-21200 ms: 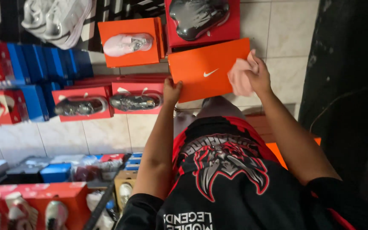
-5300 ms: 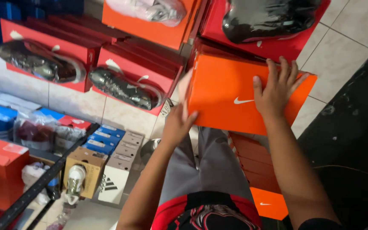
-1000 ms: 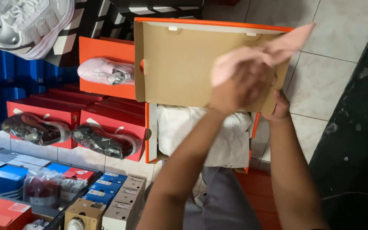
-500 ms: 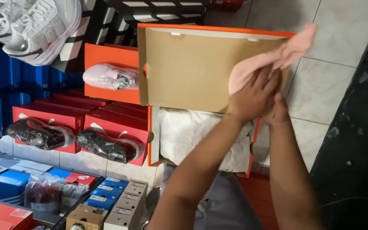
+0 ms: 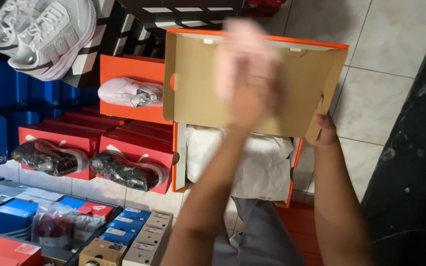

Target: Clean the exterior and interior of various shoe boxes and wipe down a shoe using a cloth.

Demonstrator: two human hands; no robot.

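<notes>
— Inspector A: We are observing the left hand [image 5: 252,96] pressing a pink cloth [image 5: 240,59] flat against the brown inner face of the raised lid [image 5: 193,83]. The hand is blurred, so we cannot tell how far its fingers are spread; the cloth is sitting under and above its palm.

— Inspector B: We are noting the right hand [image 5: 324,130] gripping the lid's lower corner, to the right of the left hand, thumb on the inner face. The hand is closed around that edge.

— Inspector A: Just below both hands, the open orange box [image 5: 179,162] is holding crumpled white paper [image 5: 252,162].

— Inspector B: To the left of the left hand we are seeing a pink shoe [image 5: 131,92] resting on another orange box, and below it two dark shoes [image 5: 129,170] on red boxes [image 5: 124,143].
</notes>
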